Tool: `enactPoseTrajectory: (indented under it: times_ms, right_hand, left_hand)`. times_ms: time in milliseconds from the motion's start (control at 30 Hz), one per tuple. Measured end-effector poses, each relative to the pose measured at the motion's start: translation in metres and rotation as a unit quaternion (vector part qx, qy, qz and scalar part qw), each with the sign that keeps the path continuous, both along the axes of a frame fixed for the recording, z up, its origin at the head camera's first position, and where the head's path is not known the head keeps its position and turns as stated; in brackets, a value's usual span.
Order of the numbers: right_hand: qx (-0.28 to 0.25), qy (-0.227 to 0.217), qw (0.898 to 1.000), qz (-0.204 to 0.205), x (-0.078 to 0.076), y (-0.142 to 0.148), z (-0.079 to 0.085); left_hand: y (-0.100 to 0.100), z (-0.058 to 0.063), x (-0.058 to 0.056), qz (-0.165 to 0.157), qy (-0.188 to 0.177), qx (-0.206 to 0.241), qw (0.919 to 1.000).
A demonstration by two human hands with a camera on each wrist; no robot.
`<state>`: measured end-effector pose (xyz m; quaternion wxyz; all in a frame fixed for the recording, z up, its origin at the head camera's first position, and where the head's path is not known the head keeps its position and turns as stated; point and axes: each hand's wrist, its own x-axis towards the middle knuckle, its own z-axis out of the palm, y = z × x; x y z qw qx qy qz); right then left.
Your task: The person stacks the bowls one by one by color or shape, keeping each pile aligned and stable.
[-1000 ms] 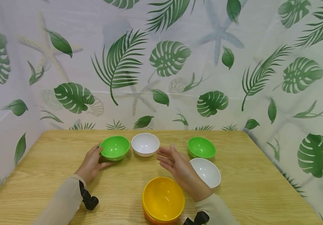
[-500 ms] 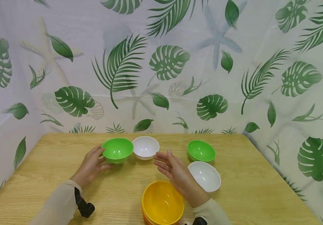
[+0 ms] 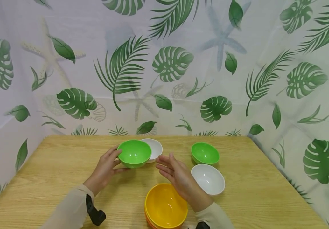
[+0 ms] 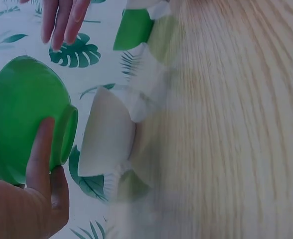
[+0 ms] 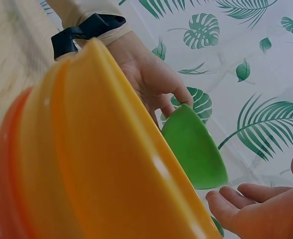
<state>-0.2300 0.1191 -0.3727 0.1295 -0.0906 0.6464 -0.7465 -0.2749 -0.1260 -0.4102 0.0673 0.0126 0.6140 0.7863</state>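
My left hand (image 3: 105,167) grips a green bowl (image 3: 134,154) by its left side, thumb and fingers at the rim and underside. In the left wrist view the held green bowl (image 4: 29,114) is raised off the table, its foot ring showing. Behind it in the head view a white bowl (image 3: 155,149) is partly hidden. My right hand (image 3: 178,178) is held up with its fingers extended, just right of the green bowl and holding nothing. In the right wrist view the right hand (image 5: 266,209) lies close to the green bowl (image 5: 194,149); whether they touch I cannot tell.
A stack of yellow and orange bowls (image 3: 165,206) stands near the front, beside the right forearm. Farther right sit another green bowl (image 3: 205,153) and a white bowl (image 3: 208,179). The wooden table (image 3: 262,190) ends at a leaf-printed backdrop (image 3: 181,105).
My left hand has lifted the green bowl and carried it rightward, so it now covers part of the back white bowl. The right hand has barely moved.
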Motion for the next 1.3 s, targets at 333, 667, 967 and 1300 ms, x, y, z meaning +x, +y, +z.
enactPoseTrajectory:
  times_ms: [333, 667, 967, 1300]
  right_hand:
    - [-0.02, 0.015, 1.0, 0.003, 0.002, -0.001, 0.001]
    - [-0.031, 0.046, 0.998, -0.013, 0.007, 0.0, 0.004]
    - [0.017, 0.051, 0.997, -0.051, 0.01, 0.001, 0.0]
    - [0.036, 0.074, 0.993, -0.087, 0.014, 0.002, -0.008]
  left_hand:
    - [0.019, 0.008, 0.008, -0.022, 0.021, 0.007, 0.9995]
    - [0.029, 0.013, 0.01, -0.025, 0.025, 0.011, 0.9993]
    - [0.035, 0.015, 0.013, -0.026, 0.018, 0.009, 0.9994]
    - [0.044, 0.016, 0.026, -0.031, 0.048, 0.013, 0.9983]
